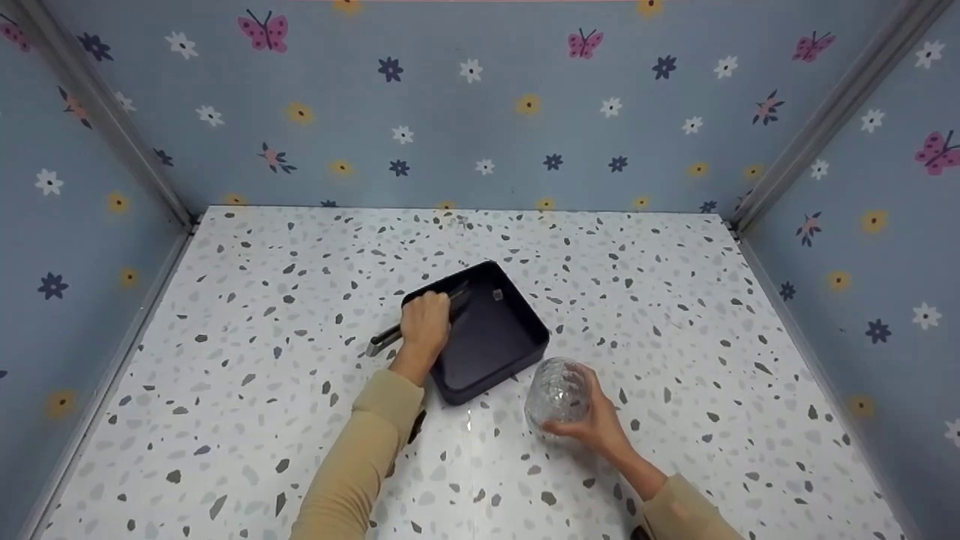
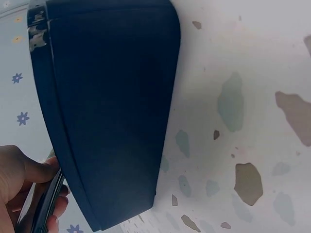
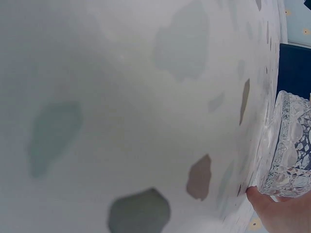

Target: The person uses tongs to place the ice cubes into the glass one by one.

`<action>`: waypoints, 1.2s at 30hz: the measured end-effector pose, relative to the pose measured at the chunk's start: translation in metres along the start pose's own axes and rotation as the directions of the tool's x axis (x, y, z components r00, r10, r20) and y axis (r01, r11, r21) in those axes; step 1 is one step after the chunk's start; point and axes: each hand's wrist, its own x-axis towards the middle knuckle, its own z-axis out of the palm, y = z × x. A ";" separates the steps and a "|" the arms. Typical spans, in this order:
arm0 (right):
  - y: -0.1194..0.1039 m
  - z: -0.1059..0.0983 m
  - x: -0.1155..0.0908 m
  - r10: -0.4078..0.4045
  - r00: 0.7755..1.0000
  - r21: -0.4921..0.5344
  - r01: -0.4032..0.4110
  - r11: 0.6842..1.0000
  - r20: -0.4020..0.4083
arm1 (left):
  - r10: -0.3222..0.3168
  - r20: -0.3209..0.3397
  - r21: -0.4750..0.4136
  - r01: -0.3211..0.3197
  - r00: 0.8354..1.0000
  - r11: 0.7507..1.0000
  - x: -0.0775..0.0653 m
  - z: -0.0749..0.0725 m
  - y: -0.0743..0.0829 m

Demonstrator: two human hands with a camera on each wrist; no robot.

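My left hand (image 1: 424, 322) grips a long black-and-silver pair of tongs (image 1: 385, 339) above the left rim of a dark square tray (image 1: 487, 349). The far end of the tongs reaches over the tray's inside. Near the tray's back corner lies a small clear cube (image 1: 497, 295). In the left wrist view, thumb and fingers close around the tongs (image 2: 48, 201) beside the tray's outer wall (image 2: 112, 111). Just right of the tray's front corner, my right hand (image 1: 600, 421) holds a patterned clear glass vessel (image 1: 553, 394). The right wrist view shows its cut-glass side (image 3: 291, 150); its contents cannot be made out.
A white speckled tabletop (image 1: 247, 360) lies beneath everything. Blue panels with flowers and butterflies (image 1: 480, 127) stand at the back and both sides, with grey metal posts (image 1: 825, 112) at the corners.
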 end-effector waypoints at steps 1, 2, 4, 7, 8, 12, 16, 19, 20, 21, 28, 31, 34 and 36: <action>0.000 0.000 0.000 -0.001 1.000 0.003 0.001 1.000 0.004 | 0.000 0.000 -0.002 0.000 1.000 1.000 0.000 -0.001 0.000; 0.000 0.000 0.000 -0.001 1.000 0.006 0.001 1.000 0.006 | 0.000 0.000 -0.005 0.000 1.000 1.000 0.000 -0.002 0.001; -0.001 0.000 -0.001 0.002 1.000 0.011 -0.002 1.000 0.010 | -0.002 0.001 -0.011 0.002 1.000 1.000 -0.001 -0.003 0.001; 0.000 0.000 -0.001 0.006 1.000 0.019 -0.006 1.000 0.013 | -0.005 0.000 -0.019 0.005 1.000 1.000 -0.002 -0.006 0.001; -0.001 0.000 -0.001 0.008 1.000 0.017 -0.008 1.000 0.012 | -0.006 -0.001 -0.023 0.006 1.000 1.000 -0.002 -0.007 0.001; -0.008 -0.001 -0.001 0.004 1.000 0.012 -0.004 1.000 0.015 | -0.019 -0.005 -0.038 0.018 1.000 0.999 -0.004 -0.011 0.001; -0.028 -0.006 -0.004 -0.014 1.000 0.038 0.014 0.999 0.010 | -0.026 -0.037 -0.059 0.023 0.999 0.998 -0.005 -0.017 0.003; -0.038 -0.008 -0.006 -0.015 1.000 0.044 0.014 0.999 0.008 | -0.025 -0.064 -0.082 0.019 0.998 0.996 -0.007 -0.020 0.005; -0.040 -0.008 -0.007 -0.010 1.000 0.039 0.010 0.999 0.009 | -0.026 -0.070 -0.090 0.019 0.997 0.996 -0.008 -0.021 0.006; -0.040 -0.008 -0.007 -0.009 1.000 0.036 0.009 0.999 0.010 | -0.027 -0.076 -0.097 0.019 0.997 0.995 -0.008 -0.022 0.007; -0.022 -0.004 -0.004 -0.020 1.000 0.027 0.020 0.999 0.007 | -0.021 -0.111 -0.117 0.008 0.994 0.993 -0.012 -0.031 0.014; -0.008 -0.001 -0.002 -0.010 1.000 0.007 0.010 1.000 0.012 | -0.015 -0.124 -0.124 0.000 0.992 0.992 -0.015 -0.034 0.016; -0.008 -0.001 -0.002 -0.019 1.000 0.018 0.019 1.000 0.014 | -0.016 -0.134 -0.134 -0.002 0.991 0.991 -0.017 -0.038 0.019; -0.015 -0.002 -0.004 -0.038 0.999 0.052 0.037 0.998 0.016 | -0.018 -0.141 -0.140 -0.002 0.990 0.990 -0.018 -0.040 0.022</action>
